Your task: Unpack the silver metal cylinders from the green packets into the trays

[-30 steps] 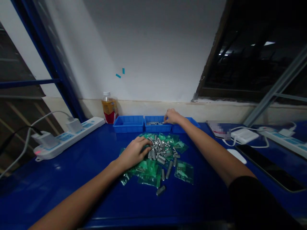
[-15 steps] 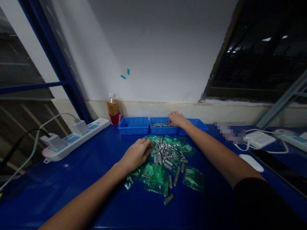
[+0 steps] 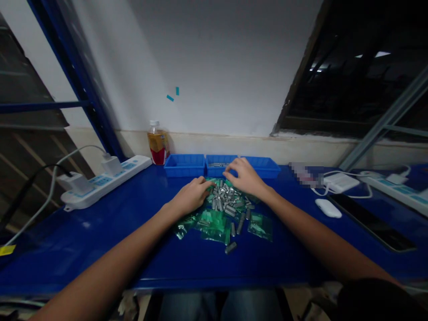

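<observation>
A loose pile of short silver metal cylinders (image 3: pixel 227 196) lies on several green plastic bags (image 3: pixel 214 223) in the middle of the blue table. My left hand (image 3: pixel 192 196) rests at the pile's left edge, its fingers curled inward; anything between them is hidden. Over the pile's far right side is my right hand (image 3: pixel 246 177), thumb and forefinger bent with a small gap and nothing visible in them. Just behind it stands the middle blue tray (image 3: pixel 214 170), which holds several thin silver pieces (image 3: pixel 218 164).
Blue trays flank the middle one, left (image 3: pixel 184 169) and right (image 3: pixel 267 167). A drink bottle (image 3: pixel 158 145) stands against the wall. Power strips (image 3: pixel 100 185) with cables lie left and right. A phone (image 3: pixel 372 223) and a white case (image 3: pixel 328 208) lie at right.
My right hand has come back from the middle tray's right end to above the pile. The left hand stays at the pile's left edge. The camera has tilted down, showing the table's front edge.
</observation>
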### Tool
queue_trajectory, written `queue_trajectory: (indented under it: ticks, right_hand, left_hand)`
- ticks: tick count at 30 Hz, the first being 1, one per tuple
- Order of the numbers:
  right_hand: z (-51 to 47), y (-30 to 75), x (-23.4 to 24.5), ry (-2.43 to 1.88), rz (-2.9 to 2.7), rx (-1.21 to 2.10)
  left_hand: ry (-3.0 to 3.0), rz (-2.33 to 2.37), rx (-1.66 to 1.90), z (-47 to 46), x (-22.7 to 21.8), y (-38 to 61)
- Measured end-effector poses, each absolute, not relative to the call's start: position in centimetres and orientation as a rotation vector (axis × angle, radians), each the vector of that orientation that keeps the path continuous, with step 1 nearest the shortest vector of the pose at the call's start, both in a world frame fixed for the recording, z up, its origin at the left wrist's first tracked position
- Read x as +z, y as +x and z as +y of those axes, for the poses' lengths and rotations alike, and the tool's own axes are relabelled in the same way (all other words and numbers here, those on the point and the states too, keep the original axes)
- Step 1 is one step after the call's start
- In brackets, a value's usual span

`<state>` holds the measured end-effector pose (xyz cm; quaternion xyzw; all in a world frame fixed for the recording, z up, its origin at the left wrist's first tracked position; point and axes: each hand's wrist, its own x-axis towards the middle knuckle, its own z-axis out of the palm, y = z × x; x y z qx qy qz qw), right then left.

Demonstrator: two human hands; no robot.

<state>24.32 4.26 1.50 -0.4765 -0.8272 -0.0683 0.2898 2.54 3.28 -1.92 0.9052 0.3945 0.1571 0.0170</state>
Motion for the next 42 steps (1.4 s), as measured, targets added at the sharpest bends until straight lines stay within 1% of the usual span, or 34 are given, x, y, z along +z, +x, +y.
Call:
queue_trajectory:
  ticks: [4,9,11,14,16,18,21,24,31,37,42]
  right_hand:
    - [1.7,23.2,-0.6,-1.117,-2.263,-0.128]
    - [0.6,23.0,-1.3,-1.094,-2.251,-0.074]
    - [0.2,23.0,-1.3,-1.089,-2.251,-0.068]
    - [-0.3,22.8,-1.4,-1.096,-2.245,-0.083]
    - [-0.4,22.6,-1.6,-1.108,-2.219,-0.120]
    - [-0.4,22.5,-1.8,-1.109,-2.190,-0.171]
    - [-0.3,22.6,-1.8,-1.096,-2.168,-0.218]
    - [-0.4,22.6,-1.7,-1.088,-2.172,-0.230]
    - [-0.4,22.3,-1.8,-1.088,-2.146,-0.145]
    - [-0.6,22.3,-1.8,-1.060,-2.091,-0.046]
    - [-0.9,22.2,-1.7,-1.064,-2.140,-0.141]
  left_hand:
    - [2.849,1.263,0.488,4.6,-1.0,2.8]
    - [2.880,1.274,0.321,5.2,-0.4,3.0]
    - [2.880,1.317,0.392,4.8,-0.5,2.9]
    - [2.862,1.324,0.621,3.9,-0.7,2.7]
    - [2.786,1.279,0.765,3.2,-0.6,2.8]
    - [2.720,1.171,0.836,2.6,-0.4,3.1]
    - [2.725,1.050,0.830,2.0,-0.2,3.7]
    - [2.730,1.053,0.797,1.8,-0.2,3.9]
    - [2.708,0.917,0.953,1.7,-0.4,3.3]
    - [2.767,0.995,0.974,1.9,-0.3,3.5]
    - [2.759,1.029,0.923,2.1,-0.4,3.6]
